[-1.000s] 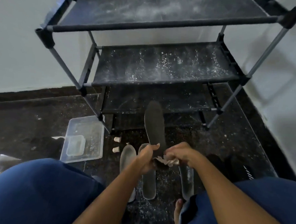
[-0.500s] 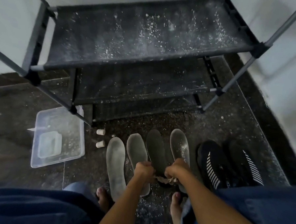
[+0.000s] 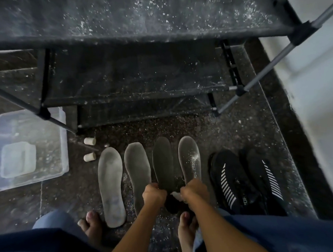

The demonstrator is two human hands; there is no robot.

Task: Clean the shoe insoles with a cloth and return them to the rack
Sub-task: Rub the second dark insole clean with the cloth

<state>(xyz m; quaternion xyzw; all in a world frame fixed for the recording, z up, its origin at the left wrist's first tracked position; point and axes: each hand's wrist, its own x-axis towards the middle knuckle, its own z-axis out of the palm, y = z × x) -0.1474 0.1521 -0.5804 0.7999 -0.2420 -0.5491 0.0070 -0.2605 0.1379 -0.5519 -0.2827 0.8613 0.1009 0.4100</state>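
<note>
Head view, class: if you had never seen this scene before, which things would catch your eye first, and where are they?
Four insoles lie in a row on the speckled floor, and both hands, left hand and right hand, grip the heel of the dark insole, the right also holding a pale cloth. Above them stands the dust-flecked black rack; a pair of black striped shoes sits to the right.

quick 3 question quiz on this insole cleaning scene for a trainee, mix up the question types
1. True or false: the black shoes stand on the rack.
2. How many insoles are in view?
3. The right hand pinches: A) a cork B) the cloth C) a shoe

Key
1. False: they stand on the floor, right of the insoles.
2. Four. The left hand holds the dark insole at its heel end.
3. B
</note>
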